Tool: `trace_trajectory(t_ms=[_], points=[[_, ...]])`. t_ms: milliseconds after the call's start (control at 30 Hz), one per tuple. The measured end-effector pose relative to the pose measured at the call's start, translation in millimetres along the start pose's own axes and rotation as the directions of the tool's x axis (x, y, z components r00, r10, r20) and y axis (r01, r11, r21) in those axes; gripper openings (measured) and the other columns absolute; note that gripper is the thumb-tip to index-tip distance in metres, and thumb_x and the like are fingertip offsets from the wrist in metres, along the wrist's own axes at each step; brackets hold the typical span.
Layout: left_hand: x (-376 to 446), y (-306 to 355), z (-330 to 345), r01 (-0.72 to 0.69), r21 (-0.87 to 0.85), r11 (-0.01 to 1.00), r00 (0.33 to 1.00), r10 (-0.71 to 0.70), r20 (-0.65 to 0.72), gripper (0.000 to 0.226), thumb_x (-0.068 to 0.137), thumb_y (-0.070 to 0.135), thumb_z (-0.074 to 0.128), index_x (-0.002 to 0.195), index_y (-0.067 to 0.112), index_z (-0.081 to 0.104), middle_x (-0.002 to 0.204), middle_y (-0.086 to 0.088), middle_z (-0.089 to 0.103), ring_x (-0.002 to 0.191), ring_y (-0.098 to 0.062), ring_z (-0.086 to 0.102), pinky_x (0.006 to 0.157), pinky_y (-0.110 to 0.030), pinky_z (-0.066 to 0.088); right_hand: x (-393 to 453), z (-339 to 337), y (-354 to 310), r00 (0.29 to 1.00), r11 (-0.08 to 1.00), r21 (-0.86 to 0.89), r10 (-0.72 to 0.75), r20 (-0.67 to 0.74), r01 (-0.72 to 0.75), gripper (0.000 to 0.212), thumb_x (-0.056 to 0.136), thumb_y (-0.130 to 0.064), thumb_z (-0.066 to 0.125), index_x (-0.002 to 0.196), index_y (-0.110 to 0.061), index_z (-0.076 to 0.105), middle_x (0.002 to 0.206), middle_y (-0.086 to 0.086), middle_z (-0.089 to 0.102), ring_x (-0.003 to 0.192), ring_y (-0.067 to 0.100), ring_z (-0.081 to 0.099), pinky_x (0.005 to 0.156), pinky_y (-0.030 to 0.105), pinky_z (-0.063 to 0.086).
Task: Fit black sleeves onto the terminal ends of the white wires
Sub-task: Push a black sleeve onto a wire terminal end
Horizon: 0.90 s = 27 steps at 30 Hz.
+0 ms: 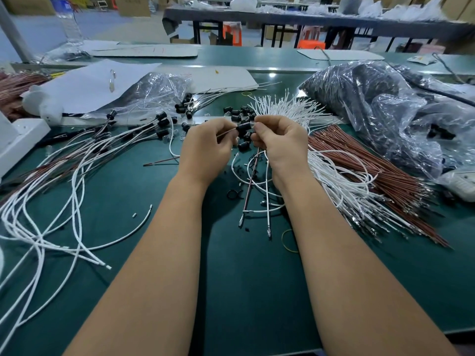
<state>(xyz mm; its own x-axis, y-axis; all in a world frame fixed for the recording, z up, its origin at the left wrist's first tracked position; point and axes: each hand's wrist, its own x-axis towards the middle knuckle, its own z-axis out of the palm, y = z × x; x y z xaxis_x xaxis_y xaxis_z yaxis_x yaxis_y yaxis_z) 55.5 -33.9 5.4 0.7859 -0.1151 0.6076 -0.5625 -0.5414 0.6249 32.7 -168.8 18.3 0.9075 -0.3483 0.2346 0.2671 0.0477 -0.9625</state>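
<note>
Your left hand (208, 142) pinches a thin wire (226, 131). Your right hand (280, 140) curls round more wires. Between your hands, above the green table (231, 278), sits a small, dark, round black sleeve (243, 127) on the wire.

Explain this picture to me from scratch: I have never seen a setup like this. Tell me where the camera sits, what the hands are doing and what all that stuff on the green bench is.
There is no machine here: a person works with bare hands, and the single camera is worn on the head, looking down. The left hand pinches a thin wire, and the right hand holds a black sleeve at its end, with more wires hanging below. On the green bench lie loose black sleeves, a white wire bundle and brown wires to the right, and finished wires to the left. Plastic bags lie behind.
</note>
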Motion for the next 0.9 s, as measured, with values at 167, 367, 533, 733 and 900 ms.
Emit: trace_trajectory(t_ms=[167, 367, 533, 733, 900], points=[[0.5, -1.4, -0.3, 0.031, -0.062, 0.998, 0.999, -0.03, 0.01, 0.01, 0.091, 0.01, 0.059, 0.089, 0.011, 0.069, 0.073, 0.006, 0.066, 0.068, -0.005, 0.06, 0.065, -0.018, 0.046, 0.3, -0.1, 1.0, 1.0, 1.0, -0.017, 0.003, 0.003, -0.003, 0.018, 0.088, 0.003, 0.063, 0.082, -0.014, 0.067, 0.068, 0.0, 0.067, 0.058, 0.008, 0.065, 0.06, 0.021, 0.053], [0.0, -2.0, 0.4, 0.034, -0.087, 0.996, 0.999, -0.035, 0.0, 0.009, 0.09, 0.011, 0.061, 0.091, 0.01, 0.07, 0.075, 0.0, 0.069, 0.068, -0.008, 0.06, 0.064, -0.014, 0.044, 0.3, 0.8, 3.2, 0.999, 0.989, -0.144, -0.044, -0.023, 0.04, 0.016, 0.09, 0.0, 0.062, 0.081, -0.013, 0.065, 0.069, 0.002, 0.065, 0.054, 0.005, 0.065, 0.058, 0.02, 0.054], [-0.5, 1.3, 2.0, 0.006, -0.061, 0.998, 1.0, -0.005, 0.014, 0.007, 0.089, 0.011, 0.063, 0.093, 0.012, 0.069, 0.072, 0.005, 0.066, 0.071, -0.014, 0.065, 0.072, -0.025, 0.053, 1.1, 1.0, 3.5, 0.996, 0.986, -0.143, -0.087, -0.028, 0.082, 0.024, 0.091, 0.004, 0.057, 0.08, -0.017, 0.06, 0.069, -0.001, 0.063, 0.054, 0.005, 0.063, 0.059, 0.021, 0.055], [-0.6, 0.3, 6.0, 0.039, -0.046, 0.998, 0.998, -0.036, 0.052, 0.007, 0.088, 0.012, 0.062, 0.083, 0.008, 0.065, 0.071, -0.003, 0.068, 0.071, -0.022, 0.065, 0.07, -0.04, 0.054, 2.2, 2.9, 5.6, 0.993, 0.97, -0.215, -0.121, -0.009, 0.116, 0.028, 0.092, 0.002, 0.057, 0.078, -0.022, 0.058, 0.073, -0.002, 0.063, 0.053, 0.002, 0.062, 0.06, 0.025, 0.055], [-0.9, 1.6, 8.4, 0.15, -0.172, 0.974, 0.988, -0.141, 0.064, 0.011, 0.089, 0.013, 0.058, 0.08, 0.007, 0.059, 0.068, -0.011, 0.066, 0.069, -0.031, 0.062, 0.068, -0.045, 0.053, 1.1, 3.1, 4.8, 0.991, 0.957, -0.257, -0.136, 0.004, 0.133, 0.025, 0.091, -0.004, 0.06, 0.078, -0.025, 0.059, 0.074, -0.004, 0.063, 0.056, 0.005, 0.063, 0.062, 0.028, 0.057]])
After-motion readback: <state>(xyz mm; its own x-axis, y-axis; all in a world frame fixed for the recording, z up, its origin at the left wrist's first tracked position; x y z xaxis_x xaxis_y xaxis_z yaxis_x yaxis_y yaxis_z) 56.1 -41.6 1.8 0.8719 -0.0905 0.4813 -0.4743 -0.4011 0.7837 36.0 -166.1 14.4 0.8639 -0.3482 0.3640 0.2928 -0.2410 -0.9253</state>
